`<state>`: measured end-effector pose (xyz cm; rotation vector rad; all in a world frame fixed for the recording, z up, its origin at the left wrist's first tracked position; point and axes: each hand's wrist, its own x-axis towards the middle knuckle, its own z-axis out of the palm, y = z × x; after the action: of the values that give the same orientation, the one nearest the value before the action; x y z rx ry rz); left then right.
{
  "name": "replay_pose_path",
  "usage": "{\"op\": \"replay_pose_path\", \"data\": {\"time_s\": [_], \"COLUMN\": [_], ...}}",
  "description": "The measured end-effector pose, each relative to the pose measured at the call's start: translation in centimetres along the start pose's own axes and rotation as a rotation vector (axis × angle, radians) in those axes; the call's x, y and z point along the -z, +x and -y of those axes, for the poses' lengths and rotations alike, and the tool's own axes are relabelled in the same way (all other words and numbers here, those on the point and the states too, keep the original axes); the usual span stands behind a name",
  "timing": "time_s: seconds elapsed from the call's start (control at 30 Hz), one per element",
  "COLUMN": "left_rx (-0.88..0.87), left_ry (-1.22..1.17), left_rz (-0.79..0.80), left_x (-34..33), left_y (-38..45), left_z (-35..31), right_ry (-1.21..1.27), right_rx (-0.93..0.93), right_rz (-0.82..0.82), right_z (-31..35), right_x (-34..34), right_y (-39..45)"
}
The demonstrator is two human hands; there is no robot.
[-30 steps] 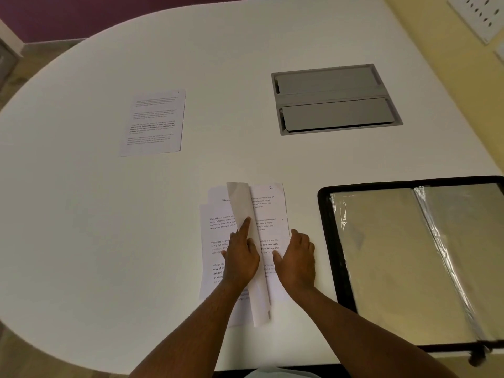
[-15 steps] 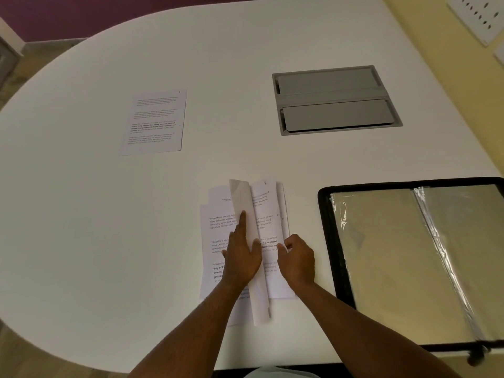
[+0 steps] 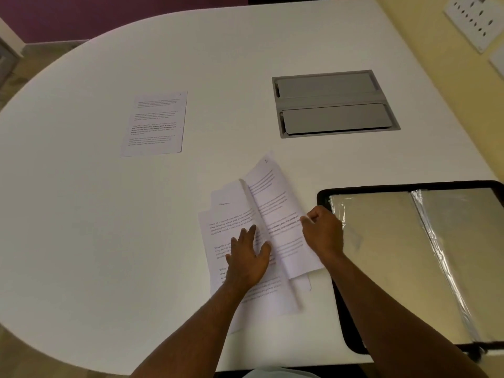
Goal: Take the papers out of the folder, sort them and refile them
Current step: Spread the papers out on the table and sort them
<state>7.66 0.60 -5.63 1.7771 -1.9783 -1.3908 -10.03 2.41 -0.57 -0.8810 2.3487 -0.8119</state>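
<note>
Where the white oval surface (image 3: 81, 241) curves away, a purple wall (image 3: 109, 12) shows beyond it and a yellow wall (image 3: 436, 64) flanks its right side. A grey cable hatch (image 3: 335, 103) is the landmark: left of it lies a single printed sheet (image 3: 155, 124); nearer than it, the paper stack (image 3: 226, 222), pressed by the left hand (image 3: 248, 260) with straight fingers. The right hand (image 3: 323, 233) pinches the lifted top sheet (image 3: 278, 208), seemingly at its edge. The open black folder (image 3: 381, 255) lies just right of the stack.
</note>
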Motion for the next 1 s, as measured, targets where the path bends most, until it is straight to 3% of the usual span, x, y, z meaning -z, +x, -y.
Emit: {"op": "replay_pose_path", "data": {"time_s": [0.3,0.4,0.53,0.73,0.87,1.0], "left_rx": [0.061,0.019,-0.091,0.136,0.168,0.077], "left_ry": [0.309,0.333,-0.085,-1.036,-1.138,-0.991], "left_rz": [0.100,0.009,-0.146,-0.059,-0.083,-0.141], "left_x": [-0.4,0.1,2.8,10.3,14.4,17.4], "left_y": [0.2,0.4,1.8,6.2,9.6,13.3], "left_z": [-1.1,-1.3,-3.1,-7.6,-7.9,-7.4], "right_ry": [0.038,0.196,0.529,0.748,0.784,0.727], "right_rx": [0.179,0.130,0.014,-0.079,-0.111,-0.096], "right_rz": [-0.265,-0.312,-0.268,-0.095,0.030,0.095], "right_z": [3.5,4.9,6.8,9.6,11.8,14.0], "right_x": [9.1,11.1,11.7,8.1,5.2,1.9], "right_y": [3.4,4.3,5.7,8.1,10.7,14.0]}}
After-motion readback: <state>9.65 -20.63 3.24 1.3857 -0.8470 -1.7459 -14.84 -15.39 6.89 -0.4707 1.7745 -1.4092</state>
